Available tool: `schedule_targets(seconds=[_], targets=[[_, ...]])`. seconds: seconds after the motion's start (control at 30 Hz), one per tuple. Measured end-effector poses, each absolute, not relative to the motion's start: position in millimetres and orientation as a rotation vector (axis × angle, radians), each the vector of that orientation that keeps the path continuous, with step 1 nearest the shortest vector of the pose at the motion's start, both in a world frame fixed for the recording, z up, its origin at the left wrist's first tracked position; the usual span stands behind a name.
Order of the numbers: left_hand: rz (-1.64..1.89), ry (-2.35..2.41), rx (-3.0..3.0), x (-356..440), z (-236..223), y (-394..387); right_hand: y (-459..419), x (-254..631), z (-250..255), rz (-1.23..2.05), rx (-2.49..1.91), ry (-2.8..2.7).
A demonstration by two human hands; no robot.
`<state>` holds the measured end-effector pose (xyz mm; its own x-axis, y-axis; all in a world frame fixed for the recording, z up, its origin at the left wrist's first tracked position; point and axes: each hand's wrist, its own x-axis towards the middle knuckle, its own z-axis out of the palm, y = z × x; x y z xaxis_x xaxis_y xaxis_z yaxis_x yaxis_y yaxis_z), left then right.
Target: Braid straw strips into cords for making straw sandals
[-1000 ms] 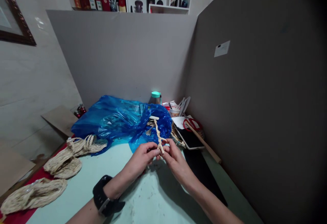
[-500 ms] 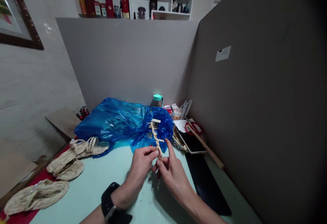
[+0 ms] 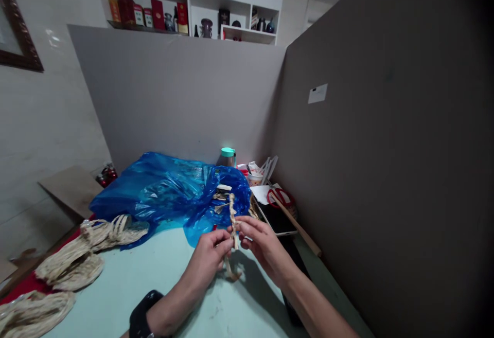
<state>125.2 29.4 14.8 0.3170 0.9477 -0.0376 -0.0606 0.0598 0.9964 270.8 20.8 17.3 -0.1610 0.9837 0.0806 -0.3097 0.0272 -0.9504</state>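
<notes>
A short braid of pale straw-like strands (image 3: 232, 209) stands roughly upright between my hands above the light green table. My left hand (image 3: 212, 250) pinches its lower part between thumb and fingers. On the other side, my right hand (image 3: 258, 237) has thumb and fingertips closed on the braid just above the left hand's grip. A loose strand end (image 3: 232, 276) hangs below my left hand, partly blurred. Several woven straw slippers (image 3: 69, 261) lie at the left on a red cloth.
A blue plastic bag (image 3: 154, 189) lies across the back of the table, its mouth showing more strands. At the right are red-handled scissors (image 3: 281, 197), a tablet (image 3: 276, 218), a wooden stick (image 3: 301, 230) and a turquoise-lidded bottle (image 3: 227, 157). Grey partitions (image 3: 173, 91) stand behind and right.
The right hand's raised index finger has come down onto the braid, and that hand has moved up along it. A loose strand end now hangs below. The view has shifted right and slightly up.
</notes>
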Motion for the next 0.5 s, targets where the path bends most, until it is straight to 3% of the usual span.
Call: schedule_targets(seconds=[0.2, 0.5], targets=[[0.906, 0.928, 1.310, 128, 14, 26, 19, 268, 15, 1.420, -0.781, -1.224], [0.883, 0.963, 1.434, 133, 3, 23, 24, 265, 10, 1.108, -0.970, -1.114]])
